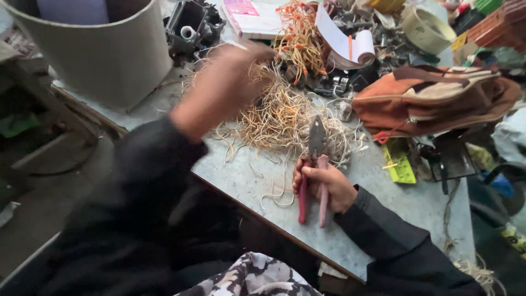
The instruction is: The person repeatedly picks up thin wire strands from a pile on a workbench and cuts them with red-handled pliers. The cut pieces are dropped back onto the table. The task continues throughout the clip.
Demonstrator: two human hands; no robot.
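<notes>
While my right hand [324, 186] squeezes pink-handled pliers [314, 167], tool stands upright at near side of grey table [383, 214], tip against wire pile [279, 118]. My left hand [222, 87] over pile, blurry, can't tell if grabbing. Orange wires [300, 38] behind. Brown bag [433, 98] at right. Big grey tub [104, 52] at left.

You get one view only, from your head, looking steeply down and forward across the table [383, 208]. It sits close: your sleeves fill the near edge, your left hand [219, 87] blurs at mid-left. The frame is tilted, with the table edge running diagonally. Clutter fills the far side, floor shows left.
</notes>
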